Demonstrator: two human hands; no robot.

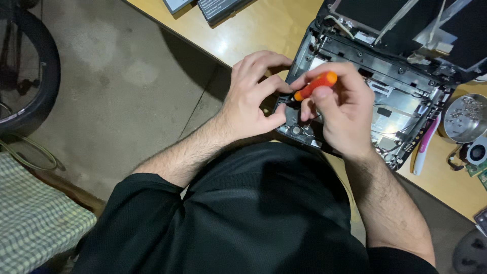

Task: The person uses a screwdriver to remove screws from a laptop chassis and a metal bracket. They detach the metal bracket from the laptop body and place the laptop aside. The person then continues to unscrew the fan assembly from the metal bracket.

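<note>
— Biggest first? Opened black laptop chassis of plastic and stamped metal, flat on the tan wooden tabletop, filling the 1 to 3 o'clock part of the view.

— Handling? Probably light but awkward; stiff at the frame, fragile around ribbon cables and thin brackets. Best gripped by the outer rim, near corner.

— Hands? Left hand curled at the chassis corner, fingertips pinched near the tool tip, bracing. Right hand closed around the small orange-handled screwdriver, at centre, pointing toward 8 o'clock.

— The driver? Smooth, hard plastic handle, likely slippery; light, rigid, fit for fingertip turning.

— Smaller bits? Round shiny metal bowl of screws at 3 o'clock; slim pink-and-white pry tool just beside the chassis edge.
</note>
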